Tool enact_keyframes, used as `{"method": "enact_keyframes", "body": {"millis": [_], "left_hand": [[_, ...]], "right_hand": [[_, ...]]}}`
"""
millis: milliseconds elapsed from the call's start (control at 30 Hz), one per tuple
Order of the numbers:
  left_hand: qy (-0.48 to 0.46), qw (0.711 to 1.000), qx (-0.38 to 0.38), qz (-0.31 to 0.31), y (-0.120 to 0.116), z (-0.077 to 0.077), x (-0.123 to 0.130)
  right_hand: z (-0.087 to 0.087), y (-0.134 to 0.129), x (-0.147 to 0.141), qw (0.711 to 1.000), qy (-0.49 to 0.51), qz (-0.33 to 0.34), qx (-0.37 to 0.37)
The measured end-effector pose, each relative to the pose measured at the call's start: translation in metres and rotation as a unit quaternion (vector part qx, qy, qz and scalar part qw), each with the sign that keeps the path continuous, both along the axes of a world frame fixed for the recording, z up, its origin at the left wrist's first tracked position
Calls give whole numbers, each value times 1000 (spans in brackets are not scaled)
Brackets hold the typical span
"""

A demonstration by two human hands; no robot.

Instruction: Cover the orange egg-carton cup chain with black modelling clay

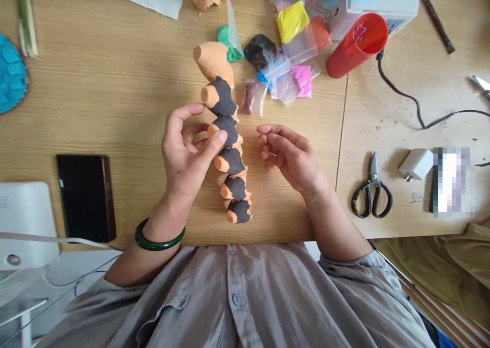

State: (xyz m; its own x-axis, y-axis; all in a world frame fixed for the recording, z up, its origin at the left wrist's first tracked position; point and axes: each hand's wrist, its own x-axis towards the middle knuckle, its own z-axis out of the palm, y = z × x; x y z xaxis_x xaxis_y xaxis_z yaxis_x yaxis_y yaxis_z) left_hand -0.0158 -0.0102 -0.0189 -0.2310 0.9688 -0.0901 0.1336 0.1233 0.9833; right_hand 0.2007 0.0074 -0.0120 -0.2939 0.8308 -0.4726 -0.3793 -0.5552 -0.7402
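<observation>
A long, segmented orange clay piece [213, 62] with black patches along it runs down the middle of the view. My left hand [186, 151] holds it from the left, the thumb on a black patch and the fingers at its left side. To the right of the piece is my right hand [289, 156], apart from it, with fingertips drawn together; whether something small is between them is too small to tell. Bags of coloured clay lie beyond, among them yellow [293, 21], pink [302, 80] and a black lump [260, 51].
A red cup [356, 44] leans by a white box [401, 8]. Black-handled scissors [372, 190], a white charger [416, 164] and a cable [406, 97] are at right. A dark phone [86, 197] lies at left. Another person's clothing [447, 266] shows at lower right.
</observation>
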Motion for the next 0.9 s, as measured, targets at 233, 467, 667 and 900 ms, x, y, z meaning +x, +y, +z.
{"method": "enact_keyframes", "body": {"millis": [233,467,667,900], "left_hand": [[-77,996,31,-15,2,-25,-5],[-156,987,18,-43,1,-26,5],[-156,985,48,-50,-3,-33,7],[-112,990,66,-48,-6,-30,9]], "right_hand": [[-13,-1,3,999,8,0,54],[-10,-7,-2,994,-42,-22,94],[-3,-10,-7,987,-98,-36,126],[-2,-23,-17,968,-130,-30,212]]}}
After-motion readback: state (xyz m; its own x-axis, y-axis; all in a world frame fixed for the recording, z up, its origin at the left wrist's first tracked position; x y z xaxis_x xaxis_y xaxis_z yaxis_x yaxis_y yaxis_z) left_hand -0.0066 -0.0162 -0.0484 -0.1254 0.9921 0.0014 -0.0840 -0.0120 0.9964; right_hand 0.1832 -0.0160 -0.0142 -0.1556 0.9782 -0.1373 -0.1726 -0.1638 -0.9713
